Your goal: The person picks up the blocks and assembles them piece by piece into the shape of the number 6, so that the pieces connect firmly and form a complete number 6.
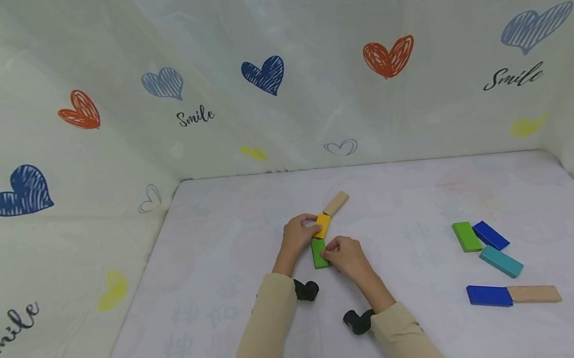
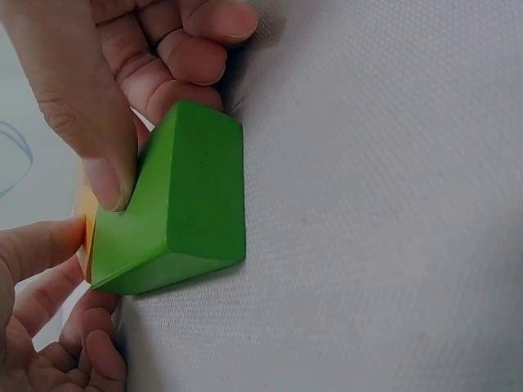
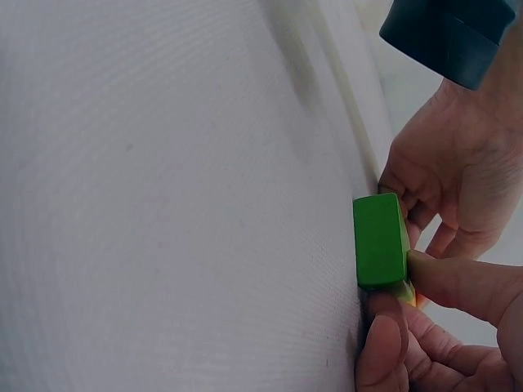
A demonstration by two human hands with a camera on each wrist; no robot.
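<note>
Green block lies against the yellow block, well inside the edges of the desk; right hand's fingers pinch green, left hand's yellow

1. Behind the left hand, a beige left sleeve.
2. Behind the right hand, a matching right sleeve.
3. Inward of the left wrist, a rounded black left camera (bluish in the right wrist view).
4. Inward of the right wrist, a black right camera.
</note>
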